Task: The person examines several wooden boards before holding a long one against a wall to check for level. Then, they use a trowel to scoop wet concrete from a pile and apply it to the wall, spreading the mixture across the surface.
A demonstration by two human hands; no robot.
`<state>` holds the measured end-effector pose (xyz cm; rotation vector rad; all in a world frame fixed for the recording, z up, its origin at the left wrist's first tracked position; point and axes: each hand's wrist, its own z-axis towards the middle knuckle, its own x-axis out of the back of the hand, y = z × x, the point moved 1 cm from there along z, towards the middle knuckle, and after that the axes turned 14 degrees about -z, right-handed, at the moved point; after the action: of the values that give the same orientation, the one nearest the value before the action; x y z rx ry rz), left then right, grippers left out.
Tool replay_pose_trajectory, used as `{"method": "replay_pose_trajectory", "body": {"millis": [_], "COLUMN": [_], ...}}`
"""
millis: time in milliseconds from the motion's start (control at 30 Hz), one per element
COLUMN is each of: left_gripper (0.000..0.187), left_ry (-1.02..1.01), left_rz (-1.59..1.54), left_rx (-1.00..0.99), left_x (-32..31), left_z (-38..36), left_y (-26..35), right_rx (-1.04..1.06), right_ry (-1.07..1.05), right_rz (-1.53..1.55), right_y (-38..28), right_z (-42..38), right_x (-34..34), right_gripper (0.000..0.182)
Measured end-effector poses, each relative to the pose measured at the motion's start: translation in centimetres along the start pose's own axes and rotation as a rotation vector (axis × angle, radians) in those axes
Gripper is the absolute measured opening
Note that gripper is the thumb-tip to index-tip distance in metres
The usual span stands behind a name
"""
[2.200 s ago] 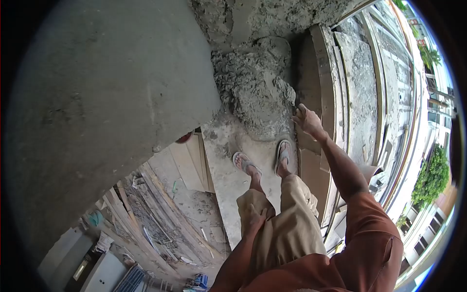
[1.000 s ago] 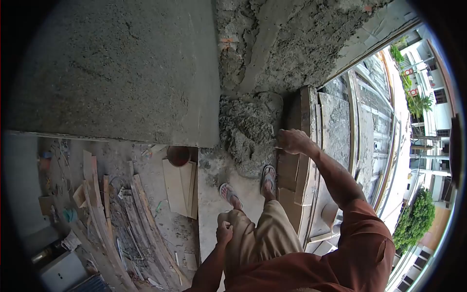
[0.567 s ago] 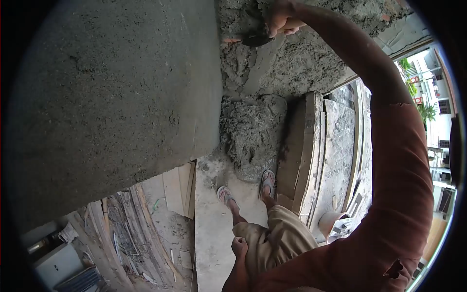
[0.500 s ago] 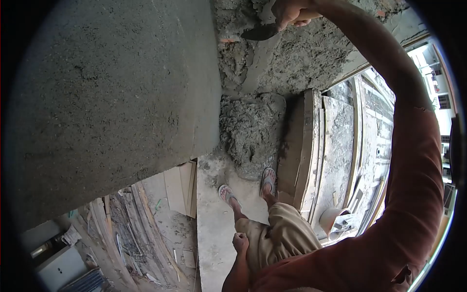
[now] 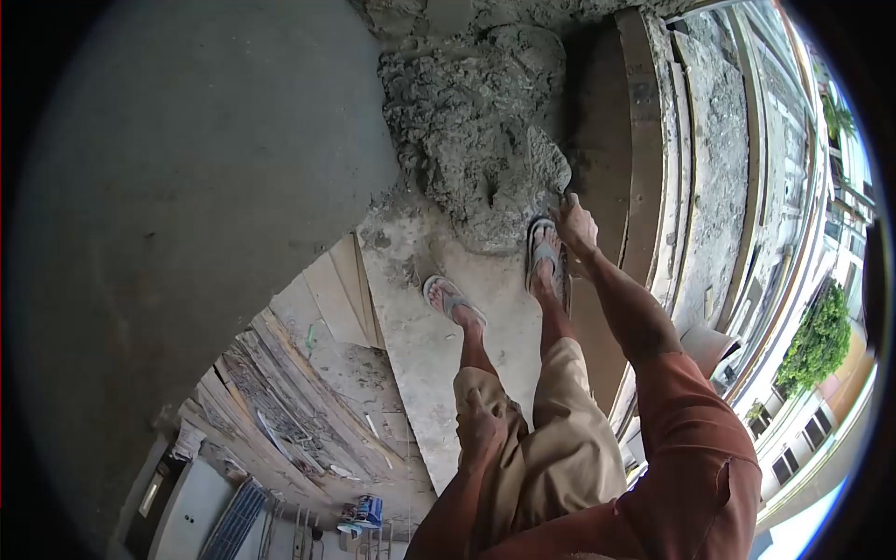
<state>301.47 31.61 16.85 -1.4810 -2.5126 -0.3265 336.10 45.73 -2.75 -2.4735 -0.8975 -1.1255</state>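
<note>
My right hand (image 5: 577,227) is closed around the handle of a trowel, low beside my right foot. The trowel blade (image 5: 551,163) is loaded or coated with wet grey mortar, so its own surface is mostly hidden. It lies at the right edge of a large heap of wet mortar (image 5: 467,121) on the floor. My left hand (image 5: 483,427) rests on my left thigh over the beige shorts (image 5: 569,420), thumb and fingers apart, holding nothing.
A smooth grey plastered surface (image 5: 205,149) fills the left. Boards (image 5: 644,140) stand right of the heap. My sandalled feet (image 5: 455,301) are on a pale slab (image 5: 411,345). Timber strips (image 5: 289,392) lie lower left, and a bucket (image 5: 707,350) is at the right.
My right hand has come down with the trowel from the rough mortar-covered wall to the heap by my foot. The view has tilted downward; my left hand stays at my thigh.
</note>
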Motion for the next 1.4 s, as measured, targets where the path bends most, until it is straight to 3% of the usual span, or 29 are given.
{"method": "replay_pose_trajectory", "body": {"millis": [100, 200, 300, 400, 500, 633, 767, 933, 1033, 1100, 1167, 1233, 1267, 1300, 1333, 1400], "left_gripper": [0.063, 0.058, 0.057, 0.059, 0.061, 0.061, 0.044, 0.022, 0.020, 0.021, 0.028, 0.029, 0.028, 0.028, 0.028, 0.028], "left_ry": [0.096, 0.128, 0.164, 0.123, 0.069, 0.075, 0.220, 0.317, 0.434, 0.446, 0.537, 0.515, 0.481, 0.476, 0.480, 0.534], "left_rz": [0.103, 0.154, 0.122, 0.103, 0.073, -0.042, -0.165, -0.624, -0.702, -0.747, -0.779, -0.870, -0.994, -0.996, -1.019, -0.922], "left_rx": [-0.036, -0.045, -0.096, -0.054, -0.026, -0.083, -0.231, -0.341, -0.285, -0.194, -0.125, -0.071, -0.094, -0.101, -0.076, -0.066], "left_x": [0.4, 1.3, 1.7, 2.3, 2.8, 3.3, 3.4, 3.8, 1.8, 0.0, -2.7, -3.9, -5.5, -6.3, -6.8, -5.8], "left_z": [0.5, 1.3, 1.7, 1.5, 0.8, -0.2, -0.4, -3.3, -4.2, -4.8, -4.3, -4.7, -3.5, -2.7, -2.5, -4.8], "left_y": [1.1, 1.7, 1.2, 1.3, 1.2, -0.4, -3.1, -5.1, -7.3, -7.5, -8.5, -7.6, -8.0, -7.2, -7.0, -6.8], "right_rx": [-0.198, -0.031, 0.100, 0.140, 0.191, 0.313, 0.576, 0.816, 0.994, 1.017, 0.722, 0.810, 0.919, 0.870, 0.824, 0.917], "right_ry": [-0.080, 0.067, 0.013, 0.121, 0.173, 0.251, 0.296, 0.104, -0.038, -0.466, -0.583, -0.591, -0.631, -0.470, -0.312, -0.174], "right_rz": [0.029, 0.066, 0.141, 0.175, 0.259, 0.114, 0.009, -0.201, -0.323, 0.100, -0.361, -0.508, -0.437, -0.532, -0.319, -0.270], "right_y": [1.0, -2.4, -7.8, -8.5, -6.6, -4.4, -3.4, -4.9, -7.4, -8.2, -15.5, -22.6, -25.7, -29.3, -30.5, -30.2], "right_z": [3.7, 6.3, 8.3, 7.1, 2.3, -4.6, -12.9, -20.5, -20.7, -15.3, -16.0, -11.2, -7.4, -6.4, -8.5, -13.4], "right_x": [-12.8, -20.1, -18.8, -16.3, -10.7, 2.3, 19.0, 36.9, 43.3, 42.9, 48.0, 49.9, 50.9, 53.5, 57.4, 65.6], "right_gripper": [0.039, 0.042, 0.043, 0.043, 0.038, 0.037, 0.032, 0.037, 0.035, 0.034, 0.034, 0.038, 0.042, 0.039, 0.032, 0.025]}}
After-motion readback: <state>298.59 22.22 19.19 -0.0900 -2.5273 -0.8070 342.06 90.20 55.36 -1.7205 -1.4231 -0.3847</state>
